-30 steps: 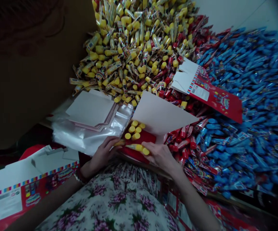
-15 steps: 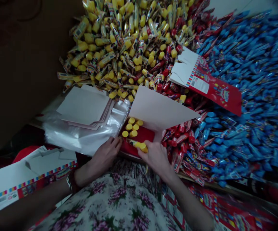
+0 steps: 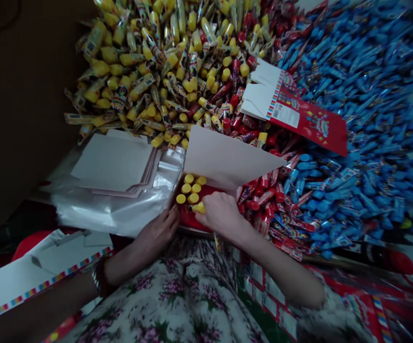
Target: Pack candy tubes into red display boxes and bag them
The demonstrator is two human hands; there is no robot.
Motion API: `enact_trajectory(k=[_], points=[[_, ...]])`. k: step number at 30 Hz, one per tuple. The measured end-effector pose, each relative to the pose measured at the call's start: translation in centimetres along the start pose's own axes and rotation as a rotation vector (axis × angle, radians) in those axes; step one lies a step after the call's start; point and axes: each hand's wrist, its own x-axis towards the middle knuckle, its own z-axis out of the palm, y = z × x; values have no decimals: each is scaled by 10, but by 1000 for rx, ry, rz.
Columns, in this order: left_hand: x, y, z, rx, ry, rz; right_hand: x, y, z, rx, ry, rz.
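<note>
Behind the work, yellow tubes (image 3: 145, 81), red tubes (image 3: 263, 200) and blue tubes (image 3: 356, 133) are left heaped, unpacked. An open red carton (image 3: 192, 221) is partly filled, with yellow-capped tubes (image 3: 190, 190) packed at one end only. One tube (image 3: 199, 207) is gripped by the right hand (image 3: 220, 214); the left hand (image 3: 154, 233) is held half-open against the carton's edge.

Yellow-capped candy tubes (image 3: 192, 193) lined in a red carton (image 3: 195, 220) at lower centre, right hand (image 3: 220, 214) pressed on them, left hand (image 3: 156, 238) held just beside
</note>
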Motion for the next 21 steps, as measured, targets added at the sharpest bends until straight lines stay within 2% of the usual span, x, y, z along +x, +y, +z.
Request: enact_trajectory(k=[3, 5, 9, 13, 18, 21], points=[[-1, 7, 15, -38, 25, -47, 1, -9, 3, 6, 9, -14], [2, 6, 16, -87, 22, -51, 1, -15, 6, 6, 6, -17], [10, -8, -5, -231, 7, -34, -2, -18, 6, -21, -26, 7], [15, -18, -25, -328, -9, -21, 0, -11, 2, -36, -16, -31], [19, -14, -27, -353, -62, -52, 15, -13, 5, -12, -17, -60], [19, -12, -23, -362, -48, -70, 21, -18, 11, 14, -14, -46]])
